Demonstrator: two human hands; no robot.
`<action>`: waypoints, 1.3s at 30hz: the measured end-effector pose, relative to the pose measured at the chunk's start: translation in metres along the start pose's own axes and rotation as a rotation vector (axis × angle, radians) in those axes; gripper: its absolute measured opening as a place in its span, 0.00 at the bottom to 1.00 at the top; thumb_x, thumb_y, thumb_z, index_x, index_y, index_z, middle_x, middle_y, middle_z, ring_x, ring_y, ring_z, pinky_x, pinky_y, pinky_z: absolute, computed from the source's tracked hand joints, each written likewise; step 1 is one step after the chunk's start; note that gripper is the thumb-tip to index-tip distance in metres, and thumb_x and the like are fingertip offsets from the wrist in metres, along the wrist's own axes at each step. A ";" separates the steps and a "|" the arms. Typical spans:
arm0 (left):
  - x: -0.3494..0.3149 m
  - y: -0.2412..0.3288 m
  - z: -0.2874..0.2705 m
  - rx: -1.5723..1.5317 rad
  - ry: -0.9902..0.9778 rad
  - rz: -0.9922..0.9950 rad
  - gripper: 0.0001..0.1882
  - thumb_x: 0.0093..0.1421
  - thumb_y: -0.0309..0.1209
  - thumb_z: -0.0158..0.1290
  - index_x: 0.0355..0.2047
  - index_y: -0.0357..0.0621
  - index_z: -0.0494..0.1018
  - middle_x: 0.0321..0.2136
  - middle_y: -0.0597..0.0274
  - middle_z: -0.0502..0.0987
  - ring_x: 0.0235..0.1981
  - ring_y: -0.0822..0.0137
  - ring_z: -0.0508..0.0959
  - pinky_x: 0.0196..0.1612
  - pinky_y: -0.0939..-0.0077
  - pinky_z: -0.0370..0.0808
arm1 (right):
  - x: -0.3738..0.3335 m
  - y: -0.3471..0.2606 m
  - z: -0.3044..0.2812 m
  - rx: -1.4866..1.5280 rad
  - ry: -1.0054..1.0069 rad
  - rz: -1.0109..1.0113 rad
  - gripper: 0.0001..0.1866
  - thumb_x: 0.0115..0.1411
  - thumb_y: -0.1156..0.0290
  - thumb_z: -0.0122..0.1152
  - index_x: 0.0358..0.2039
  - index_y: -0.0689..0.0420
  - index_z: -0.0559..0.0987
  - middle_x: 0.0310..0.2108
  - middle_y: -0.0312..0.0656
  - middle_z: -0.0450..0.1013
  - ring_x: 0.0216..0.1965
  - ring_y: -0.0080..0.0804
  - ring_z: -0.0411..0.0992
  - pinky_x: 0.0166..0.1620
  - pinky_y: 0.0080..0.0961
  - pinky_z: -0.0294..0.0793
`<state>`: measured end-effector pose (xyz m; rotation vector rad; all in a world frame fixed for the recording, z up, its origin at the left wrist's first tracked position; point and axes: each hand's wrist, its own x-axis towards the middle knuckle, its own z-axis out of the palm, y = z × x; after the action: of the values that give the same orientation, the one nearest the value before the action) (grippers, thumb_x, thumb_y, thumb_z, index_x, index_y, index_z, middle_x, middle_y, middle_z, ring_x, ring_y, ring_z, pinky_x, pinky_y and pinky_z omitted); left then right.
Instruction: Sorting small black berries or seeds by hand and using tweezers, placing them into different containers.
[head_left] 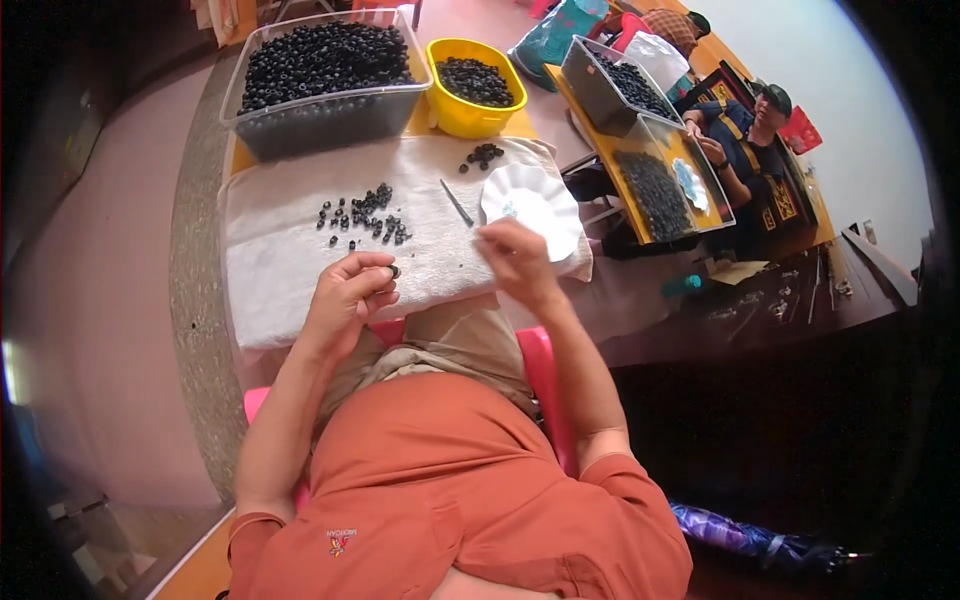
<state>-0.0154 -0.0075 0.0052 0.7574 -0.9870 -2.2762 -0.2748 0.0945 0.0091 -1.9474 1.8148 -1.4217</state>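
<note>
The step in hand seems to be handling small black pieces one at a time: the left hand point(345, 300) pinches a single black piece point(394, 271) at the tips of thumb and forefinger, its fingers narrowed, over the near part of the white cloth point(275, 290). The right hand point(515, 262) is at the near side of the white dish point(548, 212), close to the slim tool point(456, 203); its fingers look curled but blurred, so I cannot tell whether they hold anything. Loose pieces point(372, 200) lie scattered farther out. The next move probably calls for bringing the right hand to the pinched piece, with the left grip kept steady
</note>
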 end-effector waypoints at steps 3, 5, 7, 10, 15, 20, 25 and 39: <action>0.002 -0.002 -0.001 -0.004 -0.027 -0.015 0.07 0.61 0.25 0.55 0.40 0.40 0.75 0.32 0.63 0.79 0.31 0.73 0.79 0.39 0.75 0.80 | 0.003 0.032 -0.035 -0.204 0.027 0.104 0.07 0.55 0.79 0.63 0.36 0.62 0.81 0.33 0.45 0.77 0.28 0.30 0.75 0.32 0.23 0.74; 0.002 -0.003 0.001 -0.002 -0.027 -0.014 0.07 0.61 0.25 0.56 0.40 0.40 0.75 0.32 0.63 0.79 0.31 0.73 0.79 0.38 0.75 0.80 | 0.005 0.048 -0.050 -0.313 0.016 0.119 0.08 0.55 0.77 0.63 0.37 0.61 0.81 0.34 0.47 0.77 0.29 0.34 0.77 0.33 0.26 0.75; 0.003 -0.004 0.001 0.002 -0.026 -0.011 0.07 0.61 0.25 0.56 0.40 0.40 0.75 0.32 0.64 0.79 0.30 0.74 0.78 0.38 0.75 0.80 | 0.008 0.055 -0.057 -0.458 -0.122 0.202 0.10 0.56 0.72 0.63 0.39 0.59 0.83 0.36 0.48 0.78 0.32 0.40 0.78 0.37 0.30 0.75; 0.004 -0.006 -0.001 -0.018 -0.039 -0.018 0.07 0.61 0.26 0.56 0.40 0.40 0.75 0.32 0.64 0.79 0.30 0.74 0.78 0.38 0.76 0.80 | 0.014 0.048 -0.055 -0.462 -0.155 0.283 0.11 0.57 0.69 0.63 0.40 0.56 0.84 0.36 0.47 0.78 0.33 0.41 0.78 0.39 0.31 0.75; 0.003 -0.005 0.000 -0.009 -0.037 -0.019 0.07 0.62 0.26 0.56 0.41 0.40 0.75 0.32 0.64 0.79 0.31 0.74 0.78 0.38 0.76 0.80 | 0.020 0.050 -0.047 -0.508 -0.200 0.293 0.10 0.57 0.66 0.61 0.38 0.52 0.84 0.39 0.46 0.78 0.38 0.47 0.78 0.43 0.37 0.75; 0.001 -0.003 0.003 0.000 -0.015 -0.026 0.07 0.62 0.26 0.56 0.41 0.40 0.75 0.31 0.64 0.79 0.31 0.74 0.78 0.39 0.75 0.80 | 0.021 0.053 -0.045 -0.567 -0.199 0.281 0.09 0.56 0.66 0.61 0.34 0.54 0.84 0.37 0.47 0.78 0.38 0.49 0.77 0.43 0.38 0.75; 0.002 -0.004 0.001 0.012 -0.007 -0.026 0.07 0.61 0.26 0.56 0.40 0.40 0.75 0.31 0.64 0.79 0.31 0.74 0.78 0.39 0.75 0.80 | 0.017 0.060 -0.049 -0.573 -0.191 0.208 0.07 0.54 0.70 0.61 0.31 0.58 0.83 0.34 0.52 0.77 0.37 0.52 0.76 0.42 0.38 0.74; 0.003 -0.005 0.002 -0.015 -0.011 -0.029 0.06 0.61 0.26 0.57 0.39 0.41 0.76 0.31 0.64 0.79 0.31 0.75 0.78 0.37 0.76 0.80 | 0.013 0.069 -0.058 -0.424 -0.106 0.131 0.08 0.55 0.79 0.56 0.35 0.63 0.81 0.32 0.54 0.76 0.35 0.52 0.76 0.39 0.35 0.75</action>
<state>-0.0200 -0.0052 0.0015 0.7580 -0.9692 -2.3128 -0.3654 0.0932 0.0037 -1.9836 2.2872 -0.9311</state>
